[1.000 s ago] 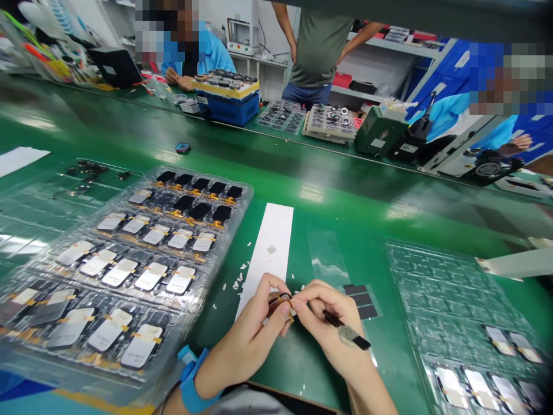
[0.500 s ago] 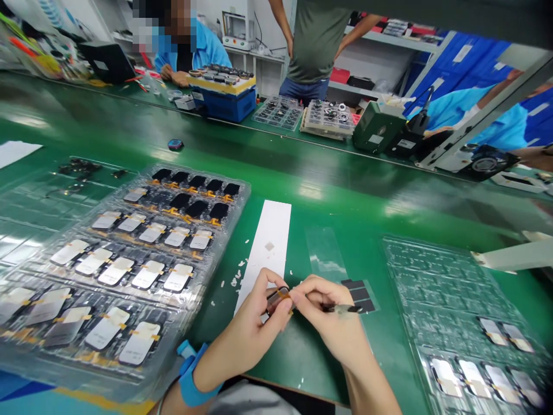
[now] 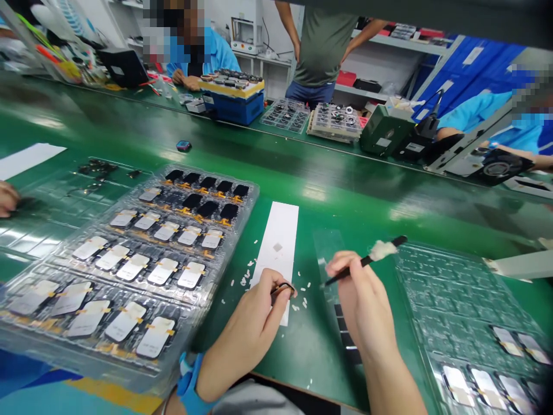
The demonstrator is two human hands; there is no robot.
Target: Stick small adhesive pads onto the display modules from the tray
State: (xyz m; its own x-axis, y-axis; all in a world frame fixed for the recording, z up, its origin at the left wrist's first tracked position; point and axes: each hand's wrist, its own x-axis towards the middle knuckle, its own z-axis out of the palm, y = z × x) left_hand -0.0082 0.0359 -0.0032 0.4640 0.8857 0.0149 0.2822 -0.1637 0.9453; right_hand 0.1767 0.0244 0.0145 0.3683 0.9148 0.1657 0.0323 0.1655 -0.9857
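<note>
My left hand point(image 3: 253, 325) pinches a small dark component with an orange strip point(image 3: 281, 290) between thumb and fingers, just over the lower end of a white paper strip point(image 3: 276, 253). My right hand point(image 3: 363, 294) is apart from it, to the right, gripping a thin black-handled brush point(image 3: 380, 251) with a white fluffy tip pointing up and right. Small white flecks point(image 3: 248, 274) lie scattered on the green mat around the paper strip. Under my right hand, dark rectangular pads point(image 3: 343, 325) lie on a clear film, partly hidden.
A clear plastic tray point(image 3: 129, 271) of dark and silver panels with orange tabs fills the left. Another clear tray point(image 3: 449, 305) lies on the right. A co-worker's hand point(image 3: 6, 199) enters at the left edge. Other people, bins and machines stand across the bench.
My right hand has moved up and right, away from my left hand, carrying the brush with its tip raised. A co-worker's hand has appeared at the left edge.
</note>
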